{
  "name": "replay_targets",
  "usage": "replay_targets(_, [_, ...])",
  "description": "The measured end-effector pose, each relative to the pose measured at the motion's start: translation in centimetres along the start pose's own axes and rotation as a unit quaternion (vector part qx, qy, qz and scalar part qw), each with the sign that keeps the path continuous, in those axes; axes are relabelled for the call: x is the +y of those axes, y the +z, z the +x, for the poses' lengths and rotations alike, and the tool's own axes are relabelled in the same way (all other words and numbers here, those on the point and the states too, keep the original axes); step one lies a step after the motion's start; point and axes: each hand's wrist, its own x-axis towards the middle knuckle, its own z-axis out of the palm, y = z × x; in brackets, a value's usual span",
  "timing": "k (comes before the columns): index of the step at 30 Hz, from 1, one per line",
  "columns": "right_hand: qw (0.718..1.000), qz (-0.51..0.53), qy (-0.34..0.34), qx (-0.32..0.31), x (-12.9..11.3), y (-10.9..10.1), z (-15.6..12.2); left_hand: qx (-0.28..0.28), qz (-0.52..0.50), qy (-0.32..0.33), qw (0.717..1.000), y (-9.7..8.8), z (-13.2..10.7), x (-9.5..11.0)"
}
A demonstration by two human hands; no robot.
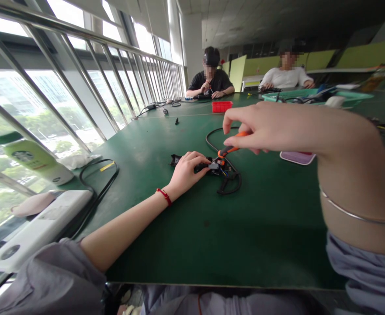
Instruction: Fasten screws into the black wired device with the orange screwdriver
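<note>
My right hand grips the orange and black handle of a screwdriver, tilted with its shaft slanting down to the left. The tip meets, or comes very near, a small black electrical device lying opened on the table, with coloured wires and a grey part showing. My left hand is closed around the left part of this device and presses it to the tabletop; its fingers cover much of the body. From the device runs a black cable, looping behind and to the right. Another dark loop lies in front.
On the green table stand a red basket and a teal tray of parts. A purple-topped item lies under my right forearm. At left are a green-and-white bottle, a white box and a cable. Two people sit opposite.
</note>
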Motion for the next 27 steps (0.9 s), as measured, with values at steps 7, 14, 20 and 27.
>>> replay_targets(7, [0.999,-0.013,-0.041,-0.017,0.8,0.3,0.2,-0.008,0.009,-0.011,1.000,-0.1,0.0,0.1])
replay_targets(14, [1.000,0.019,0.006,-0.019,-0.2,0.1,-0.1,0.000,-0.023,0.000,1.000,-0.2,-0.1,0.7])
replay_targets(20, [1.000,0.011,-0.014,-0.008,0.8,0.3,0.3,-0.011,-0.013,0.003,1.000,-0.1,-0.2,0.7])
replay_targets(27, [0.996,0.030,-0.070,-0.044,0.6,0.2,0.4,-0.006,-0.012,0.007,1.000,-0.2,-0.1,0.7])
